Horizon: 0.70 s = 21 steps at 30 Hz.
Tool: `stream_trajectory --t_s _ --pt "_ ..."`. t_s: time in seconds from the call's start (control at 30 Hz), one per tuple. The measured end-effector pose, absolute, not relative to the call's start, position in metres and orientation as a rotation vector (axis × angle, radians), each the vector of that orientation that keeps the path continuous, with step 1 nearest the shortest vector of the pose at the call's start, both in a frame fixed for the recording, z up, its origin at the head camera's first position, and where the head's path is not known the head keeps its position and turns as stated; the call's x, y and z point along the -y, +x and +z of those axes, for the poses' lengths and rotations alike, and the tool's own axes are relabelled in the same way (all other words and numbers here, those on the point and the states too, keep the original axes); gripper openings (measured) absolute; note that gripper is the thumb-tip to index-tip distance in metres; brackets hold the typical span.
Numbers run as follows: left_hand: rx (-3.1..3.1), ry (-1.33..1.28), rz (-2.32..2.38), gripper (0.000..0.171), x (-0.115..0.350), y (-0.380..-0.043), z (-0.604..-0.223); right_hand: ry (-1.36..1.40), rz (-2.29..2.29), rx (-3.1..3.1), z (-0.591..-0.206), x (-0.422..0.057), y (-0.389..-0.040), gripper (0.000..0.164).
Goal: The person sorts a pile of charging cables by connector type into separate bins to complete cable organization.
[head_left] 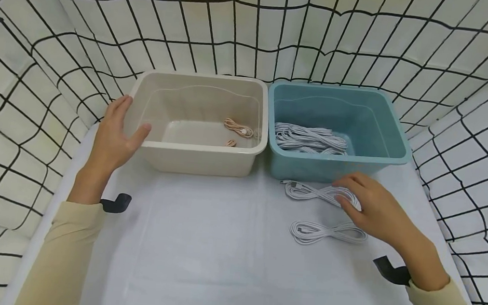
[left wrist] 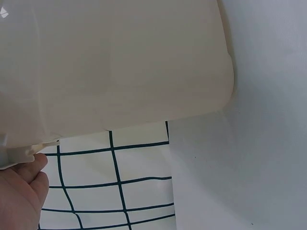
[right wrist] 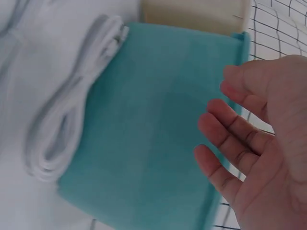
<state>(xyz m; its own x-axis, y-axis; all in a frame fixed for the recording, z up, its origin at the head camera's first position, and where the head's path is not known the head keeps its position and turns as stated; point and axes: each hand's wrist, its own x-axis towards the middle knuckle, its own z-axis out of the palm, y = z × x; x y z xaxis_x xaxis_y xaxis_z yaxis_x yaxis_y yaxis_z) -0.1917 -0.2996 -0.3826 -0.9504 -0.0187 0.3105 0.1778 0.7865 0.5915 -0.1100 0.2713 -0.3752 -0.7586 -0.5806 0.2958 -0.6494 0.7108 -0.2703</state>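
My left hand (head_left: 114,136) is at the left rim of the cream bin (head_left: 195,160), thumb spread over the front left corner. In the left wrist view its fingers (left wrist: 33,175) lie against the underside of the bin's rim. My right hand (head_left: 370,207) hovers over the right end of a coiled white cable (head_left: 303,191) in front of the teal bin (head_left: 312,170). The right wrist view shows its fingers loosely bent and apart, holding nothing, with the coiled cable (right wrist: 76,91) clear of them. A second white cable (head_left: 313,231) lies nearer me.
Several white cables (head_left: 306,138) are piled in the teal bin's left part. Small beige cables (head_left: 238,128) lie at the right of the cream bin. Black wire grid (head_left: 259,28) surrounds the back and sides of the white table (head_left: 205,246).
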Motion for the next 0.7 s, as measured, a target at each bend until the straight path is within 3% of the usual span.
stream_trajectory --t_s 0.37,0.7 --pt "2.656 -0.131 -0.943 0.08 0.301 -0.194 -0.385 0.846 0.646 2.902 -0.443 -0.274 -0.073 0.036" --pt "2.657 -0.133 -0.941 0.081 0.3 -0.195 -0.385 0.765 0.681 2.974 -0.468 -0.274 -0.058 0.039"
